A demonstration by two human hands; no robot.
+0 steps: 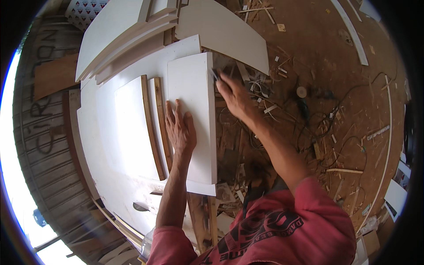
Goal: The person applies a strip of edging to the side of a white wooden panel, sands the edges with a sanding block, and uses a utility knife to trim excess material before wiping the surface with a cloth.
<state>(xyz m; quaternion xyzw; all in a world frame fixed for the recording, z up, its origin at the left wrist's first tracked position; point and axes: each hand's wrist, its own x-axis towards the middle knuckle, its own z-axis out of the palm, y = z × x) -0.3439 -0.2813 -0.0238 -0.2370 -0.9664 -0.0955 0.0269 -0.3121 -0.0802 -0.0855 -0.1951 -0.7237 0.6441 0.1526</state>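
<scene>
A white panel point(191, 81) lies on a larger stack of white boards, its long right edge turned toward the open floor. My left hand point(181, 132) rests flat on this panel near its left side, fingers stretched out and holding nothing. At the panel's upper right edge, my right hand point(236, 97) is closed around a small dark flat tool point(215, 74), whose tip meets the edge or sits very close to it. The tool's exact kind is too small to make out. Two narrow wood-edged strips point(152, 128) lie just left of my left hand.
More white panels point(128, 51) are stacked at the far end. A toothed dark disc point(140, 206) lies at the near left. On the brown floor point(344, 145) to the right are wood offcuts, shavings, cables and what looks like an angle grinder point(302, 101). A corrugated wall point(39, 110) runs along the left.
</scene>
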